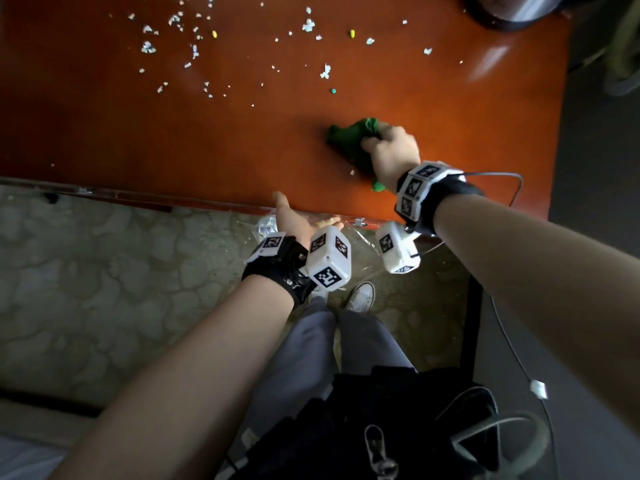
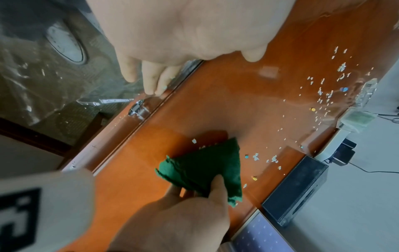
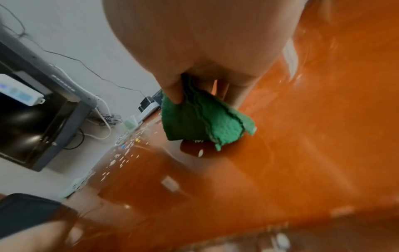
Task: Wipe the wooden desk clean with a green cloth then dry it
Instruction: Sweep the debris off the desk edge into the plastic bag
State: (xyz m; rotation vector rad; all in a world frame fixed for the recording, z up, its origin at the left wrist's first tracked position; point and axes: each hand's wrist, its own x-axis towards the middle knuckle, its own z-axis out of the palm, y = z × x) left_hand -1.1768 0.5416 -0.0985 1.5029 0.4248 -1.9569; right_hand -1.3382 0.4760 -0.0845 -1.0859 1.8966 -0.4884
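- My right hand (image 1: 391,152) has its fingers (image 2: 217,185) bunched round the green cloth (image 1: 353,140), pressing it onto the table (image 1: 207,140) near the front edge. I judge this grip lets me drag scraps toward me.
- My left hand (image 1: 298,218) waits just off the table's front edge, palm up, fingers relaxed and grasping nothing. Likely it is there to catch what gets swept off.
- A clear plastic bag (image 2: 43,81) hangs below that hand.
- Cloth looks crumpled and thick, a nubby deep green, folded to a rough wedge.
- Paper scraps (image 1: 180,46) litter the far side, well apart from the cloth, so wiping has barely begun.
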